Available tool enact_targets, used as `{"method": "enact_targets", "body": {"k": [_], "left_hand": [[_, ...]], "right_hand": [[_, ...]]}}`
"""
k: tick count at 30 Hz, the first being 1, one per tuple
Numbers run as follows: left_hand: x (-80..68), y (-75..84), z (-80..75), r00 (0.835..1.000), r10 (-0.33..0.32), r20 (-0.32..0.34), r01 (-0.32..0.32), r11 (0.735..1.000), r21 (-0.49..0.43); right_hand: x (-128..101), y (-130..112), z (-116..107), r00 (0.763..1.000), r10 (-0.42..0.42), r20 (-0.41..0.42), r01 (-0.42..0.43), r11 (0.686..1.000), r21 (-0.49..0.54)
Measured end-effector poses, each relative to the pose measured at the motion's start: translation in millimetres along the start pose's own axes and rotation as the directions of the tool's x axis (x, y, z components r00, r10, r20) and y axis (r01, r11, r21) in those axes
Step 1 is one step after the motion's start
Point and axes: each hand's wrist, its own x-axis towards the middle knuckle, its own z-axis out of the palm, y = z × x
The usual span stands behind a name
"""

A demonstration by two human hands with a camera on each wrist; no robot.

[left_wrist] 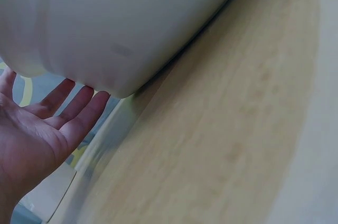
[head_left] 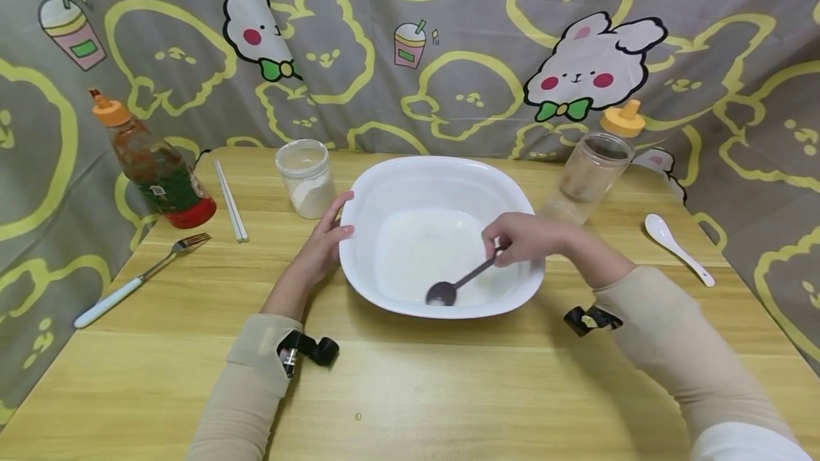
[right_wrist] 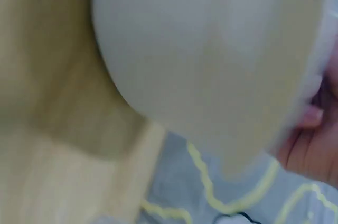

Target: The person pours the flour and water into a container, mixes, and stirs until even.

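A white basin (head_left: pixel 378 183) stands mid-table with milky white liquid (head_left: pixel 423 247) in it. My right hand (head_left: pixel 522 237) grips the handle of a dark spoon (head_left: pixel 442 293) over the basin's right side. The spoon's round bowl dips into the liquid near the front wall. On the basin's left side, my left hand (head_left: pixel 320 247) rests its fingertips and thumb against the rim and outer wall. Its fingers (left_wrist: pixel 79 115) look spread and nearly straight in the left wrist view. The right wrist view shows the basin's outside (right_wrist: pixel 200 65), with the right hand (right_wrist: pixel 317 139) partly cut off.
Behind my left hand stands a jar of white powder (head_left: pixel 307 187). Farther left are a sauce bottle (head_left: pixel 163 176), chopsticks (head_left: pixel 230 201) and a fork (head_left: pixel 141 279). A clear bottle (head_left: pixel 586 176), an orange cap (head_left: pixel 623 119) and a white spoon (head_left: pixel 675 247) are at the right. A patterned curtain (head_left: pixel 448 84) hangs behind.
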Motion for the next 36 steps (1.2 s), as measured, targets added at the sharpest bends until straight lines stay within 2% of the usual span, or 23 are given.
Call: {"method": "enact_targets", "body": {"k": [3,6,11,14,18,21,24,26,30,34,36], "left_hand": [[0.3,0.1,0.7,1.0,-0.002,-0.002,0.002,1.0,0.003],[0.4,-0.3,0.9,1.0,0.002,0.001,-0.002,1.0,-0.004],[0.4,-0.3,1.1,1.0,0.004,0.012,-0.003,1.0,-0.018],[0.1,0.1,1.3,1.0,0.006,0.012,-0.006,1.0,-0.015],[-0.3,0.6,1.2,1.0,0.003,0.007,-0.003,1.0,-0.012],[-0.4,0.8,0.9,1.0,0.0,0.004,0.0,1.0,-0.009],[-0.2,-0.3,0.4,1.0,0.0,0.006,0.0,1.0,-0.001],[0.0,-0.9,0.1,1.0,0.002,0.005,-0.002,1.0,0.007],[0.2,-1.7,0.2,1.0,0.012,0.003,-0.012,1.0,0.017],[0.5,-2.2,-0.2,1.0,0.021,-0.002,-0.021,1.0,0.023],[0.6,-2.5,-0.6,1.0,0.022,-0.003,-0.022,1.0,0.022]], "right_hand": [[-12.7,1.2,-15.1,0.997,0.073,-0.034,-0.076,0.991,-0.111],[-18.6,6.5,-29.1,0.982,0.148,-0.115,-0.168,0.967,-0.191],[-8.8,18.3,-36.6,0.943,0.21,-0.259,-0.272,0.934,-0.232],[6.2,22.7,-29.7,0.924,0.197,-0.327,-0.276,0.937,-0.215],[29.2,24.1,-12.5,0.92,0.123,-0.372,-0.179,0.977,-0.12],[42.5,21.1,1.7,0.938,0.095,-0.334,-0.093,0.995,0.024],[49.1,15.6,13.4,0.963,0.088,-0.255,-0.048,0.986,0.16],[49.1,11.8,18.5,0.977,0.063,-0.202,-0.022,0.98,0.2],[37.7,6.4,21.2,0.995,-0.006,-0.103,0.026,0.981,0.19],[15.6,5.7,11.9,0.997,-0.071,-0.036,0.074,0.993,0.089],[3.7,5.7,3.4,0.998,-0.053,-0.026,0.054,0.998,0.032]]}}
